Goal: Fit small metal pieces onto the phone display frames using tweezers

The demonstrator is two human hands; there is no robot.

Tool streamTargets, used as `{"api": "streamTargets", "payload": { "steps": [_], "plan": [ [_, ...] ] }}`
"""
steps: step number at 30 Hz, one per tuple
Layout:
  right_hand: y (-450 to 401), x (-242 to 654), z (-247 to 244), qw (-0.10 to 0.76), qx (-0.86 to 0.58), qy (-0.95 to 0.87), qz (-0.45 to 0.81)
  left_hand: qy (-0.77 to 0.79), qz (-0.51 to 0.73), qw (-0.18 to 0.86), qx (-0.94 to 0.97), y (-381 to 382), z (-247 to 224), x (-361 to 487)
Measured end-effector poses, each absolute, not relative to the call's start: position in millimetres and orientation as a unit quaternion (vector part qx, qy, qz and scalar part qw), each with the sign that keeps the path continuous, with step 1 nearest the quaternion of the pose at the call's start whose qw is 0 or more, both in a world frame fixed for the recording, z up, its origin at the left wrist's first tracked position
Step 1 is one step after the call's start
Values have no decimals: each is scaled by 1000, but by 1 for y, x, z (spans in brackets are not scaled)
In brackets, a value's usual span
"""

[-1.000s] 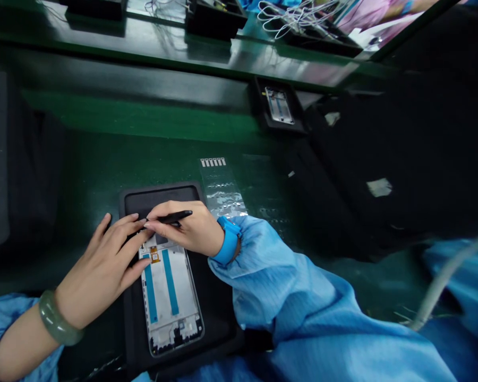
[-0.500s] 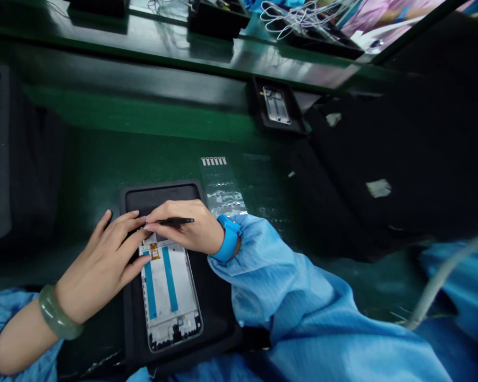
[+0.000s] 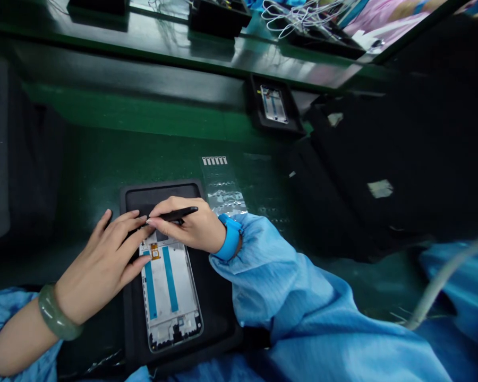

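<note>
A phone frame with a silvery inside, two blue strips and a small orange flex cable lies in a black foam tray. My left hand rests on its upper left edge, fingers spread, thumb beside the flex cable. Between the thumb and fingers of my right hand is a slim black pen-like tool, slanted over the frame's top end. Its working tip is hidden near my left fingertips, so I cannot tell what it touches.
Beyond the tray lies a clear film strip with white tabs. Farther back, a second phone frame sits in a small black tray. Stacked black trays stand at right, another dark stack at left. White cables lie on the shelf.
My right hand has shifted slightly, and the back end of the black tool has tipped upward. My left hand and the phone frame stay in place.
</note>
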State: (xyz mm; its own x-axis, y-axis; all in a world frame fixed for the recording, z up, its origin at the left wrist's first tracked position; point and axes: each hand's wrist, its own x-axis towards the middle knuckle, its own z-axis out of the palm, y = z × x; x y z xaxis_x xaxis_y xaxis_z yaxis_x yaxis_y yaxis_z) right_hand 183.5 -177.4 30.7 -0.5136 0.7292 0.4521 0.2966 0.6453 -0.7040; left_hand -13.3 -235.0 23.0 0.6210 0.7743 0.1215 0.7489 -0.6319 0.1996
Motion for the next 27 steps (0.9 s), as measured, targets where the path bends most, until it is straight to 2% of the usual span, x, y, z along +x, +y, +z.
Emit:
{"api": "streamTargets", "payload": {
  "steps": [27],
  "plan": [
    [-177,182,28,415,-288,-823,262,422,97,54,900,-234,22,-13]
  ]
}}
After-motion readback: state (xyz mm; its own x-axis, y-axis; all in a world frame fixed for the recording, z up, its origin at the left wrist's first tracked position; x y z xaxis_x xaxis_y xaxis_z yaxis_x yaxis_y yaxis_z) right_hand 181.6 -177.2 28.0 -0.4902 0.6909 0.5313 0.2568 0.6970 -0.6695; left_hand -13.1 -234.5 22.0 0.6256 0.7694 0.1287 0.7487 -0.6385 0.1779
